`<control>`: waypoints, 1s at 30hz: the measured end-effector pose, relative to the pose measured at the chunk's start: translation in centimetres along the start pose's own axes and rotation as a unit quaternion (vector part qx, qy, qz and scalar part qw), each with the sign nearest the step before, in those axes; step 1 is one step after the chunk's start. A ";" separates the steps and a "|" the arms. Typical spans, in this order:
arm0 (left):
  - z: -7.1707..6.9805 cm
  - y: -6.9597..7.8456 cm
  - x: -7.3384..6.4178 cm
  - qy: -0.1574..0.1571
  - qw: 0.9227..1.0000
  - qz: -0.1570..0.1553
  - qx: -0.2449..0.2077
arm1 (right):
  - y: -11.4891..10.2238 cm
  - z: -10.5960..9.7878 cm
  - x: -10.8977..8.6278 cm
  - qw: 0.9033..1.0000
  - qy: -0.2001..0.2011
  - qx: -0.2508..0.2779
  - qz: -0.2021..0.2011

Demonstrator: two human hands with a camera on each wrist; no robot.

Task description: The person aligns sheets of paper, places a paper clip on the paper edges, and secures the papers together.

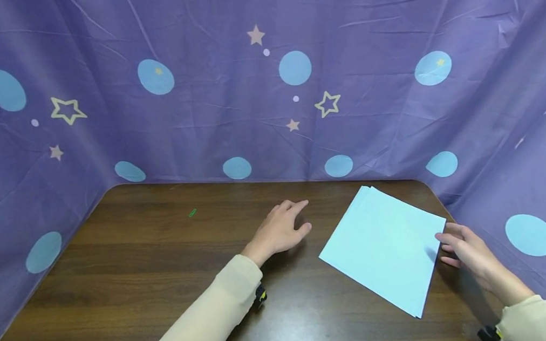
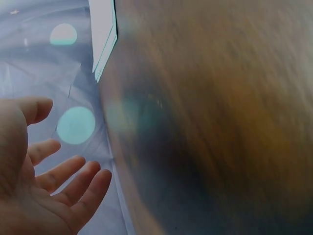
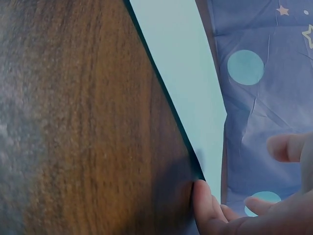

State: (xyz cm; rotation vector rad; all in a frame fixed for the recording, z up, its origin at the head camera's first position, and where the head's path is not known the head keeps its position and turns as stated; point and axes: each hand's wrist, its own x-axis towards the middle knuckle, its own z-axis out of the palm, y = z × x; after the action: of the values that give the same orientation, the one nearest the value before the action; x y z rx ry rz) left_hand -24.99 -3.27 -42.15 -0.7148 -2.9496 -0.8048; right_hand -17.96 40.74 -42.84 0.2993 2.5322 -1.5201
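Observation:
A stack of light blue paper sheets [image 1: 382, 253], their edges slightly offset, lies on the right part of the brown wooden table [image 1: 166, 288]. At its right edge is my right hand [image 1: 473, 256], with fingertips touching the paper near the corner. The right wrist view shows a fingertip [image 3: 203, 193] against the edge of the paper [image 3: 183, 73], with the thumb held apart. My left hand [image 1: 278, 232] hovers over the table left of the stack, fingers loosely extended and holding nothing. In the left wrist view its fingers [image 2: 80, 196] are spread, away from the paper [image 2: 103, 39].
A purple curtain [image 1: 228, 98] with blue dots and stars surrounds the table at the back and both sides. A small green mark [image 1: 192, 213] shows on the tabletop at the far left. Dark devices [image 1: 260, 295] are worn at both wrists.

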 end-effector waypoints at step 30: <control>3.9 3.3 2.7 -0.056 0.996 -0.031 -0.067 | -0.3 -0.5 1.1 0.998 -0.019 0.033 0.046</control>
State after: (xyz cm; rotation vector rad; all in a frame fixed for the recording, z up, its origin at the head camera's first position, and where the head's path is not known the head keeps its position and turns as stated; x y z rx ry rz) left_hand -25.56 2.30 -43.66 -0.7006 -3.0541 -1.0074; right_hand -19.17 41.08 -42.63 0.3859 2.4069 -1.5624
